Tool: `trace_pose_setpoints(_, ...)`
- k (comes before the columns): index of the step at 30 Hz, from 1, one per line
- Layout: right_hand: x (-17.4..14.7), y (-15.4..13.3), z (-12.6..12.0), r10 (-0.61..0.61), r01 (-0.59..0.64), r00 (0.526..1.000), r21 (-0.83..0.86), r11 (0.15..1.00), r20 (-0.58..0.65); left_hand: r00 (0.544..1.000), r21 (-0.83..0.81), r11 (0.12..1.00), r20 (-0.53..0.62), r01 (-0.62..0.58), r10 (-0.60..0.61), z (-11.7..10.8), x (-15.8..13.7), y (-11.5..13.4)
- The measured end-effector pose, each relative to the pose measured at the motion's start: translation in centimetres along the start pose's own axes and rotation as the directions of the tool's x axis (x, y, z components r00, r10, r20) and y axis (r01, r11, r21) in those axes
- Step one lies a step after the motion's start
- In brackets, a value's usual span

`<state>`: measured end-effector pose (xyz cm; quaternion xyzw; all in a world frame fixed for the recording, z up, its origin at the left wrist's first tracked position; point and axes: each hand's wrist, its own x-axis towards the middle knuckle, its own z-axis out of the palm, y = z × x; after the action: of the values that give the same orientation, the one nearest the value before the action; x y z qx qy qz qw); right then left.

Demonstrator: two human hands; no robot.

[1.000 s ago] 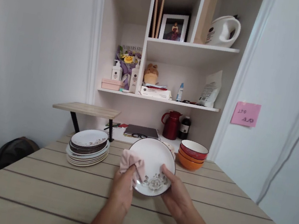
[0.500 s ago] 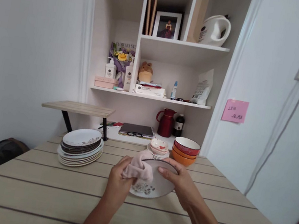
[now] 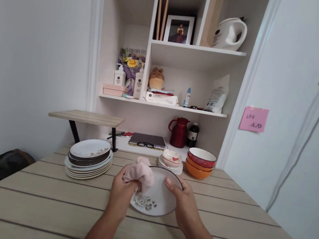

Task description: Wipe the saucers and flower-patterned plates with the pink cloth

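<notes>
A white plate (image 3: 161,196) with a dark rim and a grey flower print is held tilted above the table, its face toward me. My right hand (image 3: 184,200) grips its right edge, thumb on the face and fingers behind. In my left hand (image 3: 121,195) is a bunched pink cloth (image 3: 140,173), pressed around the plate's upper left rim. The left fingertips are hidden behind cloth and plate. Farther left stands a stack of plates (image 3: 89,158), its top one with a similar flower print.
Small dishes (image 3: 171,160) and stacked red and orange bowls (image 3: 200,164) stand behind the plate on the slatted table (image 3: 69,210). A small raised wooden shelf (image 3: 87,117) is at back left. Behind are a red jug (image 3: 179,132), a dark bottle (image 3: 193,135) and a laptop (image 3: 147,140).
The plate has turned to face me more fully and shifted slightly left. My left hand and the cloth have moved left and up along its rim. The view has shifted slightly.
</notes>
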<state>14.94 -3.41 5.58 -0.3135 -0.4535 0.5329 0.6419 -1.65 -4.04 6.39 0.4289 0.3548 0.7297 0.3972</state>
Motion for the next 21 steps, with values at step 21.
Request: trace_pose_setpoints(21, -0.03, -0.23, -0.40, 0.077, -0.076, 0.996, 0.014, 0.997, -0.035, 0.987, -0.093, 0.991, 0.141, 0.097, -0.083, -0.58, 0.49, -0.24)
